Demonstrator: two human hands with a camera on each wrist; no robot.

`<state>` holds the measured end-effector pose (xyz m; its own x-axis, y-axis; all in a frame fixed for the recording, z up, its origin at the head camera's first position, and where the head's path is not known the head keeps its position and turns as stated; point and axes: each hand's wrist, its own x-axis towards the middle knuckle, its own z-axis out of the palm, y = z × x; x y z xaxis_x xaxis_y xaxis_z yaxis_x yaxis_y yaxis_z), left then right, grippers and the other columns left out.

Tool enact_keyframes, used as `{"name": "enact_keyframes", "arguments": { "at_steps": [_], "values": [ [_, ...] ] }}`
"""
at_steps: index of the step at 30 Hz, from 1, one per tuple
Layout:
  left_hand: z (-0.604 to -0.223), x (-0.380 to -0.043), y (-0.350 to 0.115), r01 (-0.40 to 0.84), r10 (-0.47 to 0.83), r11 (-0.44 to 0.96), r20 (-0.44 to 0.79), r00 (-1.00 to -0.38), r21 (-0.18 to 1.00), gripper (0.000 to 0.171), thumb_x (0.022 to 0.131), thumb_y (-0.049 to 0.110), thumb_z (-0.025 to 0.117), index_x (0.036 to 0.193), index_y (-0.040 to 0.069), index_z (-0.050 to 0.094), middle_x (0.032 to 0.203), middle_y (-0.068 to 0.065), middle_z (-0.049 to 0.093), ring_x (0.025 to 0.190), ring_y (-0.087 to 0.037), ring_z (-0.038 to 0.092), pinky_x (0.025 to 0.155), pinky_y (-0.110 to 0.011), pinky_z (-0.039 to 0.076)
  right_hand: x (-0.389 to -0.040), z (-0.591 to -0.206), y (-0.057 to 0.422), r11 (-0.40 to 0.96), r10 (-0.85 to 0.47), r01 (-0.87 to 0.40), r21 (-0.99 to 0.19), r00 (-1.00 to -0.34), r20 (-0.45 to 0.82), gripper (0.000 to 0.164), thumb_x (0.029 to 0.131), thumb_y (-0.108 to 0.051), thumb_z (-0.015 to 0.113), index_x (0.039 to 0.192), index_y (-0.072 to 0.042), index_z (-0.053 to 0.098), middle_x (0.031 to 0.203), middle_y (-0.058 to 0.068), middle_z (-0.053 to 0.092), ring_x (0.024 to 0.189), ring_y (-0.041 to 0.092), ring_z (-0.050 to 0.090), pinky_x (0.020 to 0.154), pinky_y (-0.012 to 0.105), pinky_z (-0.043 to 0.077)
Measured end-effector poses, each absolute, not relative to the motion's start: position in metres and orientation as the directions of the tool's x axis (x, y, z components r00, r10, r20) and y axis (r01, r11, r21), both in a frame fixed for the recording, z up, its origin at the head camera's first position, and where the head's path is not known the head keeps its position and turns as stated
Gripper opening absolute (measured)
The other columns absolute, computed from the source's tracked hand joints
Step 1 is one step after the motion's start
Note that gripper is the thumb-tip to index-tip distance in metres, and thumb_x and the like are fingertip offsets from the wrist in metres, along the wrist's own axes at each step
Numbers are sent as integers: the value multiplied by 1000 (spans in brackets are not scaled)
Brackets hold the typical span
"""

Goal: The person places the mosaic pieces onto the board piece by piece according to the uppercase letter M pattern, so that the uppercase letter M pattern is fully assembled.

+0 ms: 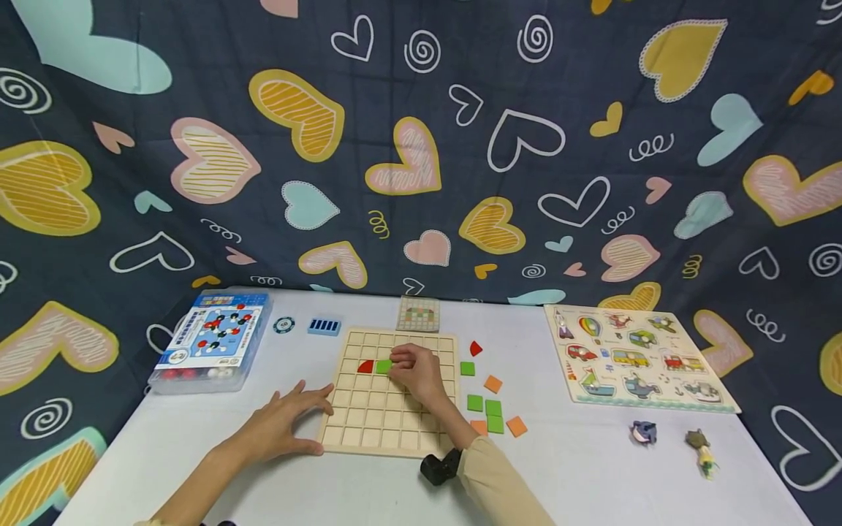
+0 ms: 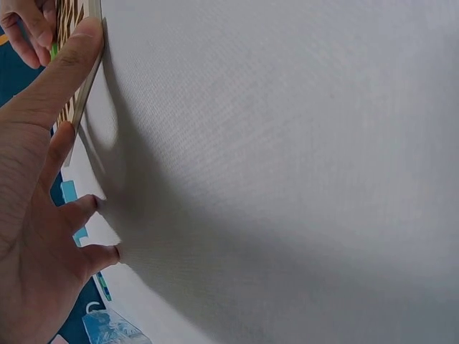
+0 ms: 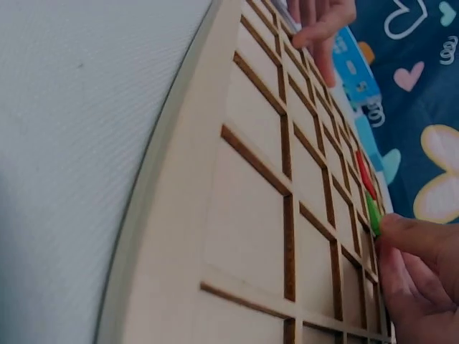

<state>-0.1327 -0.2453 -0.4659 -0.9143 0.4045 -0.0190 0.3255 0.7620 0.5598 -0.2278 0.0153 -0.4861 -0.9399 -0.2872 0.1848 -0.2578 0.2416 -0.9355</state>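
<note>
A wooden grid board (image 1: 371, 440) lies on the white table. Inside its upper part sits a red quarter-round tile (image 1: 365, 367), with a green square tile (image 1: 383, 367) just to its right. My right hand (image 1: 416, 371) pinches the green tile's right side with thumb and fingertips; in the right wrist view the tile (image 3: 373, 213) shows beside the thumb, its far part hidden. My left hand (image 1: 284, 425) rests at the board's left edge, fingers spread, thumb near the lower left corner. From the left wrist view, the left thumb (image 2: 68, 68) lies against the board's rim.
Right of the board lie loose green tiles (image 1: 475, 402), orange tiles (image 1: 516, 426) and a red quarter-round piece (image 1: 476, 348). A pattern card (image 1: 418, 315) touches the back edge. A boxed set (image 1: 209, 343) stands left; a picture puzzle (image 1: 638, 358) and small figures (image 1: 644, 432) lie right.
</note>
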Motion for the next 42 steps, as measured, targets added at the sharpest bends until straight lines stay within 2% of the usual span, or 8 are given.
{"name": "enact_keyframes", "arguments": {
  "at_steps": [11, 15, 20, 26, 32, 36, 42],
  "values": [
    [-468, -132, -246, 333, 404, 763, -6, -915, 554, 49, 65, 46, 82, 107, 33, 61, 146, -4, 46, 132, -53, 31, 96, -80, 15, -229, -480, 22, 142, -329, -189, -972, -935, 133, 32, 81, 12, 68, 111, 16, 59, 103, 30, 66, 91, 41, 67, 78, 32, 57],
    [-468, -132, -245, 341, 411, 761, -4, -912, 552, 49, 65, 46, 81, 107, 33, 60, 145, -5, 46, 132, -54, 31, 95, -80, 15, -227, -474, 41, 86, -322, -143, -986, -940, 108, 33, 83, 12, 65, 114, 18, 56, 108, 34, 62, 96, 44, 64, 81, 34, 57],
    [-468, -133, -245, 344, 409, 765, 1, -912, 544, 49, 65, 47, 81, 106, 33, 60, 145, -6, 47, 131, -55, 31, 94, -81, 16, -223, -467, 81, 95, -265, -116, -989, -960, 87, 34, 83, 12, 66, 115, 16, 56, 111, 35, 61, 99, 40, 65, 82, 30, 56],
    [-469, -133, -246, 339, 406, 768, -4, -914, 543, 48, 65, 48, 80, 106, 34, 60, 146, -5, 46, 132, -53, 31, 94, -81, 15, -216, -465, 135, 175, -157, -62, -983, -987, 34, 36, 82, 10, 68, 116, 12, 58, 112, 29, 64, 98, 32, 67, 79, 24, 56],
    [-471, -136, -244, 351, 415, 761, 6, -910, 546, 48, 66, 50, 79, 107, 35, 60, 146, -4, 46, 131, -54, 32, 94, -81, 15, -209, -469, 176, 345, -77, -54, -937, -997, 29, 34, 81, 8, 71, 114, 5, 62, 108, 20, 68, 94, 27, 66, 79, 20, 54],
    [-471, -135, -245, 354, 414, 762, 12, -910, 542, 48, 65, 51, 79, 107, 34, 60, 145, -6, 47, 130, -54, 33, 94, -81, 16, -207, -478, 186, 430, -85, -61, -901, -996, 27, 34, 76, 9, 75, 108, 4, 64, 102, 15, 70, 84, 21, 64, 74, 19, 54],
    [-469, -133, -245, 361, 415, 760, 24, -910, 541, 49, 65, 51, 79, 107, 33, 60, 144, -7, 47, 129, -55, 34, 92, -82, 16, -213, -488, 188, 473, -95, -92, -876, -994, 53, 32, 73, 11, 76, 103, 4, 65, 96, 12, 69, 77, 17, 63, 68, 18, 54]
  ]
}}
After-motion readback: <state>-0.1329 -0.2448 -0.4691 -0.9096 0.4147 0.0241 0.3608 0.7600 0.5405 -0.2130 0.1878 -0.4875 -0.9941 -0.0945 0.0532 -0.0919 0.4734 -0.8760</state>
